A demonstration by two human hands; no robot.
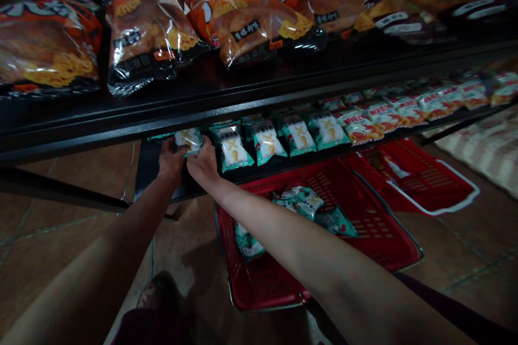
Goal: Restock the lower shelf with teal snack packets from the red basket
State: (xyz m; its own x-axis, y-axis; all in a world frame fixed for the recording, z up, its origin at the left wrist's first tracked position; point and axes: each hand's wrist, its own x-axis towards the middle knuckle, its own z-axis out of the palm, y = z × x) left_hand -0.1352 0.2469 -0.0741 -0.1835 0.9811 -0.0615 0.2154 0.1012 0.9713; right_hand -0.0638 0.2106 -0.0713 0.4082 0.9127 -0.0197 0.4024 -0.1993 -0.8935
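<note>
Both my hands reach under the upper shelf to the left end of the lower black shelf [259, 170]. My left hand [170, 160] and my right hand [203, 164] together grip a small teal snack packet [188, 139] standing at the row's left end. To its right stands a row of several more teal packets [265, 141]. My fingers are curled around the packet's lower edges and are partly hidden by it.
A red shopping basket [376, 226] on the tiled floor below holds a few teal packets [299, 200]. A second red basket [429, 180] lies to its right. Large orange snack bags [251, 21] fill the upper shelf. Red-and-white packets [404, 110] continue the lower row.
</note>
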